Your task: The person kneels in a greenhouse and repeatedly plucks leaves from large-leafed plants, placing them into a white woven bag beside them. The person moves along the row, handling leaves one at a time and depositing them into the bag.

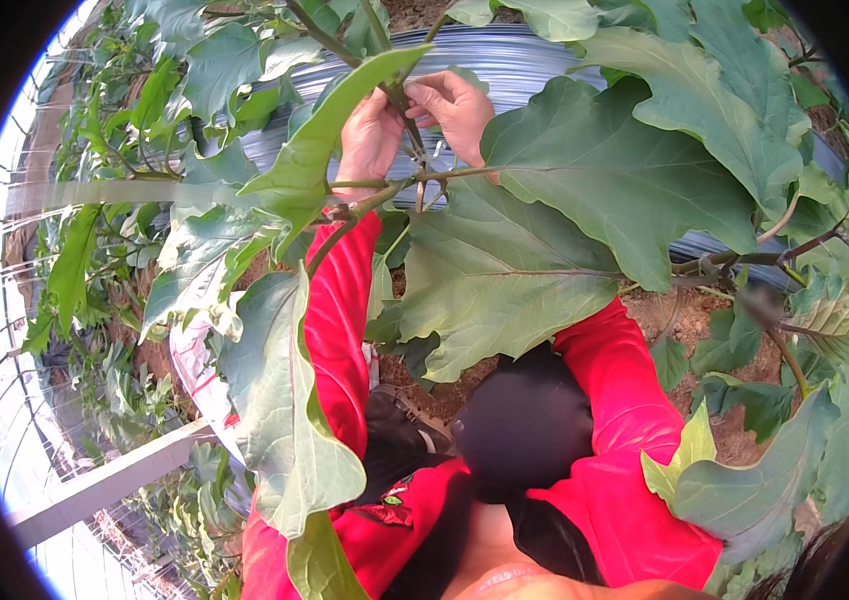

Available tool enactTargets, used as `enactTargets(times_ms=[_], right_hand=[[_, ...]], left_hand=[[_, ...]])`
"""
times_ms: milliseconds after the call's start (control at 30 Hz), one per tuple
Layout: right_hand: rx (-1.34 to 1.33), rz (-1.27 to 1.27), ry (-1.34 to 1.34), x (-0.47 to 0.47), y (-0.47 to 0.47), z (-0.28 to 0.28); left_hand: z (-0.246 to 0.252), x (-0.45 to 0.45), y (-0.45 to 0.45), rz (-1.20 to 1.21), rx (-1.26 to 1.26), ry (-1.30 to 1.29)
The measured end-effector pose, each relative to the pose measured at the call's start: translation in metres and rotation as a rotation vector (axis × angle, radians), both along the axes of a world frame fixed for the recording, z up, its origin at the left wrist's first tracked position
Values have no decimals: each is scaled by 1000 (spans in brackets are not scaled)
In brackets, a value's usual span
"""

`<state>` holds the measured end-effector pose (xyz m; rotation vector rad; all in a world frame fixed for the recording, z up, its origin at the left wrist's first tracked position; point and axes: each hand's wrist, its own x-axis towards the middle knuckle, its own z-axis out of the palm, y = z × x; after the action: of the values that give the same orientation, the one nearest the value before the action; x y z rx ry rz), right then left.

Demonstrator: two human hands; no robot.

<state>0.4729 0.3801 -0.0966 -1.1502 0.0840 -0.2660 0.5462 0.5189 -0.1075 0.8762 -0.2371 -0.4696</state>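
Observation:
Both hands reach up to the stem of a leafy plant, which looks like an eggplant plant. My left hand is on the stem's left side, partly behind a large curled leaf, its fingertips near the stem. On the right side, my right hand has thumb and index finger pinched together close to the stem; whether something thin lies between them cannot be told. Below the hands, side branches meet at a node near a small pale clip or tie. Broad green leaves spread to the right of my right hand.
Silvery plastic mulch film covers the bed behind the hands. Leaves hang over both red sleeves. A white sack with red marks and a pale beam are at the left. Brown soil and more branches lie at the right.

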Motion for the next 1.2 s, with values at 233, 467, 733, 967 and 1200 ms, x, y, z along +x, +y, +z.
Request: enactTargets(times_ms=[233, 467, 733, 967, 1200], right_hand=[[-60, 17, -13, -2, 9, 2], [-45, 53, -30, -9, 0, 15], [-156, 187, -10, -8, -11, 22], [-135, 247, -12, -1, -21, 1], [-248, 231, -36, -4, -28, 20]], left_hand=[[-11, 12, 11, 115, 49, 43], [8, -11, 18, 278, 298, -229], [35, -5, 26, 55, 453, -426], [58, 22, 32, -193, 634, -458], [107, 40, 20, -471, 890, -536]])
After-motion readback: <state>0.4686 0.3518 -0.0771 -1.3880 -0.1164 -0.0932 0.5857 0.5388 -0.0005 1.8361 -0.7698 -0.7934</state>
